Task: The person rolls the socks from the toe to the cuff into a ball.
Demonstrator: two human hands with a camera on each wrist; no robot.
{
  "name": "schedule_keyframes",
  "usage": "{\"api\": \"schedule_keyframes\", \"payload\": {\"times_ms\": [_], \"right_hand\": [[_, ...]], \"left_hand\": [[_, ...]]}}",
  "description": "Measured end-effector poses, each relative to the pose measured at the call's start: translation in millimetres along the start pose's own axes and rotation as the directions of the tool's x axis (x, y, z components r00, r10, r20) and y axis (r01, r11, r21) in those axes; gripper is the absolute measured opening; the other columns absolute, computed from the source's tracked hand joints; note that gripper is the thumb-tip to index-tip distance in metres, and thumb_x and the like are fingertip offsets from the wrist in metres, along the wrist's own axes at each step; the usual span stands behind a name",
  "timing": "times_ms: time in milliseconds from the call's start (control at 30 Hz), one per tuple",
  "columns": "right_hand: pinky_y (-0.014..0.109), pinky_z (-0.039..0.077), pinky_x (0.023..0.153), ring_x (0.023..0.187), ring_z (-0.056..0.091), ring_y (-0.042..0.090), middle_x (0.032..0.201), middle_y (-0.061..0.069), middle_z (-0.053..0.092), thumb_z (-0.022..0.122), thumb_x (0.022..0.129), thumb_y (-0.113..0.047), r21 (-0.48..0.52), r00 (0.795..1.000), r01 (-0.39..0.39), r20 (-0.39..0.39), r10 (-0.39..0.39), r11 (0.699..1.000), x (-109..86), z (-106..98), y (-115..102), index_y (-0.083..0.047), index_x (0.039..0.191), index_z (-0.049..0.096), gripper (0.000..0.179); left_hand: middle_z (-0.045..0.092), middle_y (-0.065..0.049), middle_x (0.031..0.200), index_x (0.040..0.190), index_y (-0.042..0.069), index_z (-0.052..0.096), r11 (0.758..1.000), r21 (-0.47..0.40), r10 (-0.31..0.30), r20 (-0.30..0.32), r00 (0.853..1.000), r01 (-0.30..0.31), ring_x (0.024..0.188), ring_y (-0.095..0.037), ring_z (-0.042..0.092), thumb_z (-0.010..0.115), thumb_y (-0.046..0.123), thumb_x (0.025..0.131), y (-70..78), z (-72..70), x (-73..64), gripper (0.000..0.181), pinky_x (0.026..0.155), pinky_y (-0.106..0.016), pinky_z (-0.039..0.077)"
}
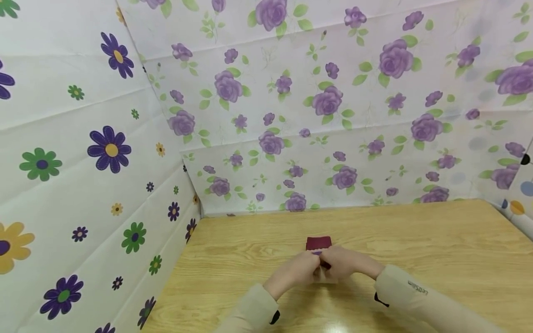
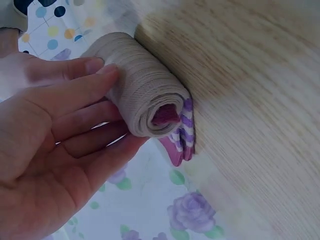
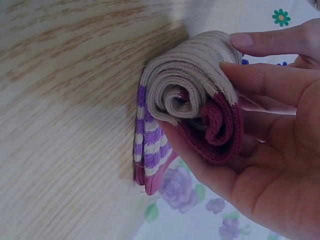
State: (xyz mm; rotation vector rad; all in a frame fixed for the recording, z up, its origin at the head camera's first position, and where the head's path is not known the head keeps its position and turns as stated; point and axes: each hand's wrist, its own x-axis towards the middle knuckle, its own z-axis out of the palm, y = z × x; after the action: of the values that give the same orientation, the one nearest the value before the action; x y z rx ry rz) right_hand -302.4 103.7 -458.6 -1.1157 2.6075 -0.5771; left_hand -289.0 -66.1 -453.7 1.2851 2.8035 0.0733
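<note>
A pair of socks (image 1: 318, 243) lies on the wooden table, partly rolled up from its beige ribbed part. In the left wrist view the roll (image 2: 142, 82) is a thick coil with a bit of maroon at its centre. My left hand (image 1: 296, 272) holds one end of it, thumb and fingers around its side. At the other end my right hand (image 1: 343, 262) grips the coil, where a maroon fold (image 3: 220, 131) bulges out beside the fingers. Beyond the roll the flat end (image 3: 152, 142) shows purple and white stripes and a maroon tip. Both hands hide most of the roll in the head view.
The wood-grain table (image 1: 416, 245) spreads around the hands. Behind it hangs a white sheet with purple roses (image 1: 326, 99), and on the left a sheet with coloured daisies (image 1: 110, 150). A dotted sheet (image 1: 516, 206) borders the right edge.
</note>
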Motion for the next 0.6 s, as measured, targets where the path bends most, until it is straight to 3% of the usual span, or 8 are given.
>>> {"api": "schedule_keyframes", "payload": {"times_ms": [100,233,367,467,600], "right_hand": [[0.022,0.023,0.055,0.055,0.024,0.007,0.06,-0.007,0.03,0.056,0.084,0.005,0.017,1.0,-0.018,0.019,0.018,1.0,0.2,-2,0,-0.008,0.072,0.049,0.019],[0.022,0.025,0.056,0.056,0.025,0.007,0.062,-0.007,0.032,0.055,0.088,0.002,0.032,0.999,-0.034,0.031,0.033,0.999,-0.3,-3,1,-0.008,0.076,0.052,0.016],[0.021,0.025,0.056,0.055,0.024,0.006,0.06,-0.008,0.031,0.055,0.09,0.001,0.027,1.0,-0.01,0.025,0.009,1.0,-0.6,-2,3,-0.01,0.076,0.052,0.018],[0.021,0.024,0.054,0.054,0.022,0.005,0.059,-0.009,0.029,0.054,0.09,0.002,0.03,1.0,0.025,0.014,-0.026,0.999,-0.5,-2,6,-0.011,0.075,0.052,0.02],[0.02,0.023,0.052,0.053,0.022,0.004,0.059,-0.009,0.028,0.056,0.088,0.003,0.04,0.998,0.058,-0.022,-0.057,0.998,-0.3,1,11,-0.012,0.072,0.051,0.023]], "left_hand": [[0.068,0.0,0.077,0.083,0.01,0.068,0.999,-0.031,-0.021,-0.003,1.0,0.021,0.061,-0.004,0.043,0.069,0.009,0.088,-0.7,1.5,1.4,0.005,0.059,-0.014,0.036],[0.067,0.001,0.074,0.083,0.01,0.068,0.999,-0.051,-0.005,-0.022,1.0,0.004,0.058,-0.002,0.039,0.069,0.005,0.087,-3.5,2.6,3.7,0.006,0.056,-0.013,0.033],[0.045,0.006,0.057,0.071,0.008,0.058,0.998,-0.061,0.012,-0.02,1.0,-0.014,0.054,-0.003,0.028,0.07,0.001,0.084,-6.5,1.8,7.0,0.019,0.051,-0.013,0.025],[0.025,0.007,0.056,0.064,0.009,0.044,0.998,-0.061,0.006,-0.007,1.0,-0.007,0.053,-0.004,0.022,0.071,-0.001,0.08,-8.4,0.9,9.0,0.033,0.051,-0.014,0.021],[0.018,0.007,0.057,0.061,0.012,0.033,0.996,-0.093,0.004,0.004,1.0,-0.004,0.053,-0.005,0.019,0.071,-0.003,0.079,-10.8,1.2,11.4,0.045,0.051,-0.014,0.021]]}}
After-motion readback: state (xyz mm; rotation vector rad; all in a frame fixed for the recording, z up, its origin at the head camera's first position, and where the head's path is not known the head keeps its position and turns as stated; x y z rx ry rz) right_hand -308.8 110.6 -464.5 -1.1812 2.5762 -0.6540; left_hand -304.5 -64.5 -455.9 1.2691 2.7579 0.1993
